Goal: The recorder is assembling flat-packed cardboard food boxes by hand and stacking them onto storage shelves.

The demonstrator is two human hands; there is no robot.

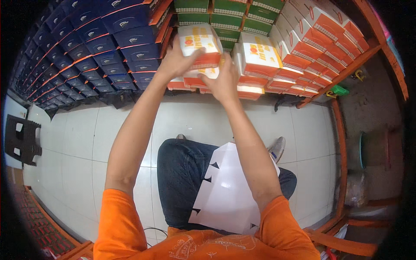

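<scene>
Both my arms reach forward to a small white and orange carton (200, 40) with yellow print on its top. My left hand (175, 60) grips its left side, the thumb lying over the front. At its right side is my right hand (223, 80), its fingers against the side and its thumb lower, by the cartons underneath. More white and orange cartons (201, 71) are stacked right below the held one. Across my lap lies a flat white cardboard sheet (227, 186) with notched edges; neither hand touches it.
Dark blue boxes (125, 24) rise in a wall on the left, green boxes (227, 19) behind. To the right stand further white and orange carton stacks (260, 56) beside an orange frame (342, 78). A black folding stool (24, 138) is at far left on the tiled floor (69, 147).
</scene>
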